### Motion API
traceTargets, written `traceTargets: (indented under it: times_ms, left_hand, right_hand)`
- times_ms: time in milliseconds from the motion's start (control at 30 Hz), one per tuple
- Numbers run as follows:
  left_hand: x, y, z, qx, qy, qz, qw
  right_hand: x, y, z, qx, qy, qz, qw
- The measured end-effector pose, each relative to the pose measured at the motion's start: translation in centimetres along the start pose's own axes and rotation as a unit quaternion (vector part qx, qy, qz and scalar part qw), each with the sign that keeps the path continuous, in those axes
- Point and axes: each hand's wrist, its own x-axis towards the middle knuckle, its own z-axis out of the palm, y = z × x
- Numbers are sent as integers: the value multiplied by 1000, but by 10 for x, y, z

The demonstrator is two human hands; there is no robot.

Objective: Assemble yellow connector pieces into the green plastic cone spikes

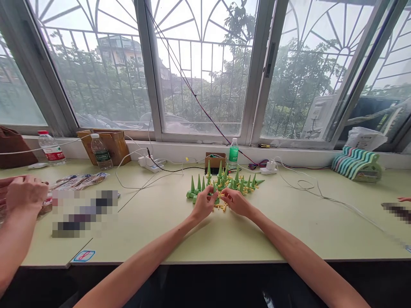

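Observation:
A cluster of several green cones (221, 182) stands and lies on the pale green table (205, 231), mixed with small yellow pieces (221, 207). My left hand (204, 204) is curled at the near left of the cluster, its fingers pinched on a green cone. My right hand (236, 201) sits just to its right, fingers bent and pinched on a small piece that I cannot make out. The two hands nearly touch above the yellow pieces.
Another person's hand (25, 193) rests at the far left over packets. Water bottles (101, 152), a cardboard box (111, 143), a power strip (150, 164), cables, a green bottle (233, 153) and a striped stack (356, 162) line the windowsill side.

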Motion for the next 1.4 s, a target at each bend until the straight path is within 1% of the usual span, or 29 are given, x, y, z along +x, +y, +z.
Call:
traceTargets:
  times_ms: [367, 767, 900, 1167, 1400]
  left_hand:
    - [0, 1, 0, 1, -5, -7, 1000]
    - [-1, 1, 0, -5, -10, -8, 1000]
    - [-1, 1, 0, -9, -13, -10, 1000]
    - [-1, 2, 0, -9, -12, -7, 1000]
    - [-1, 2, 0, -13, -14, -10, 1000]
  right_hand:
    - [1, 0, 0, 1, -9, 13, 1000]
    - [0, 8, 2, -5, -28, 6, 1000]
    - [0, 7, 1, -12, -26, 7, 1000]
    - [0, 0, 1, -17, -1, 8, 1000]
    - [-1, 0, 1, -2, -9, 4, 1000]
